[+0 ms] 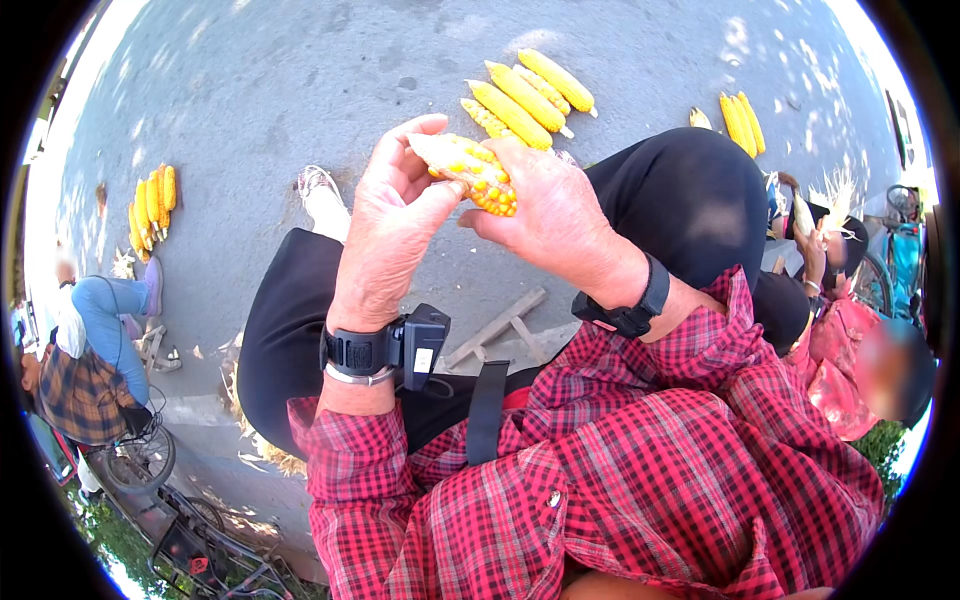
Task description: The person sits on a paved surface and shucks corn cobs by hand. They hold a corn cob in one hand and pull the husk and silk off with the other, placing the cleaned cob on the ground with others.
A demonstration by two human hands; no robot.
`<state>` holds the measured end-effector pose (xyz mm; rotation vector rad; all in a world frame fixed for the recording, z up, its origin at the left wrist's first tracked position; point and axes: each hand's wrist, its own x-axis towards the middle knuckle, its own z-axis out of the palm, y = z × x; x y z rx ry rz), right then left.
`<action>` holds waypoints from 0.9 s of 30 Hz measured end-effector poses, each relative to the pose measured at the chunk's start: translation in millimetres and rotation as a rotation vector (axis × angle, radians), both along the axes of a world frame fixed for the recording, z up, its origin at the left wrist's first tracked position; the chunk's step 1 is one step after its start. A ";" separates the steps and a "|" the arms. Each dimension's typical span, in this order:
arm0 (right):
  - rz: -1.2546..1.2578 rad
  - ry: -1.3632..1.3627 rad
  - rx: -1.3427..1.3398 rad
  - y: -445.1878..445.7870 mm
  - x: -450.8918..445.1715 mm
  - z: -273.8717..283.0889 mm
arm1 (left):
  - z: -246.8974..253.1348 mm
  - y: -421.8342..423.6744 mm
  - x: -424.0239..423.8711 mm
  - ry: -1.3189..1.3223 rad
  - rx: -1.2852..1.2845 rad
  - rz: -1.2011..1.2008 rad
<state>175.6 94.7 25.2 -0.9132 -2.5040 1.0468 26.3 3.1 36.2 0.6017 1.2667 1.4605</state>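
Between my hands, above the gap between my knees, is an ear of corn point(474, 171) with a bare, pale tapered tip and patchy yellow kernels. My right hand point(541, 196) grips its fuller end. The fingers of my left hand point(405, 196) are around the tip side, with the thumb pressed against the cob. Just beyond, on the pavement, lie several husked yellow ears of corn point(517, 99) side by side, some with uneven kernels. Both my wrists carry black strapped devices, and my left one also has a metal bangle.
More ears lie in a group point(152, 202) at the left and another group point(742, 124) at the upper right. A seated person point(90, 375) is at the left; another person point(832, 337) at the right holds a partly husked ear. A wooden frame point(499, 326) lies below my hands.
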 end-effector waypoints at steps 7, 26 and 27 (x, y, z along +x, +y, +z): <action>-0.026 0.032 0.243 -0.7 1.5 -2.0 | 1.7 1.1 0.6 -0.027 -0.037 0.016; -0.034 0.012 0.264 -2.4 1.8 0.2 | 0.0 -0.1 -0.4 0.013 -0.033 0.048; -0.042 0.004 0.263 -2.2 1.7 0.2 | -0.3 0.9 -0.3 0.007 -0.036 0.049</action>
